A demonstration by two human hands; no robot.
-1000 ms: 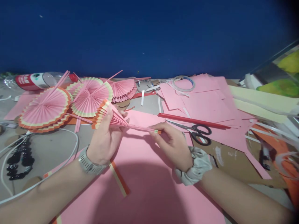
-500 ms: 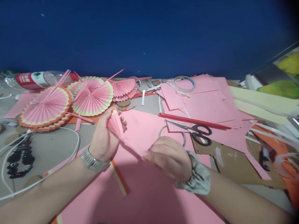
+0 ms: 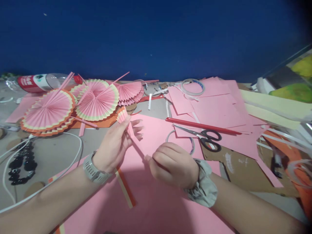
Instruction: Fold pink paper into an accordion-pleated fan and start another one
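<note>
A folded pink paper fan (image 3: 131,131) with an orange and cream edge at its top slants between my hands. Its pleats are pressed together, the upper end spreading slightly. My left hand (image 3: 117,143) pinches the upper part between thumb and palm, the other fingers stretched out behind it. My right hand (image 3: 173,164) is closed with thumb and forefinger on the fan's lower end. Below them lies a large pink paper sheet (image 3: 151,201), bearing an orange and cream strip (image 3: 126,188) close to my left wrist.
Finished round pleated fans (image 3: 46,112) and a plastic bottle (image 3: 36,83) lie at the back left. Black scissors (image 3: 211,139), a red stick (image 3: 202,126), a tape roll (image 3: 192,87) and stacked pink sheets (image 3: 219,107) are on the right. A white cable (image 3: 81,146) and black beads (image 3: 23,165) lie left.
My left hand has shifted up along the folded fan and its fingers have stretched out. The fan's orange-edged end now stands above the thumb. My right hand keeps the lower end.
</note>
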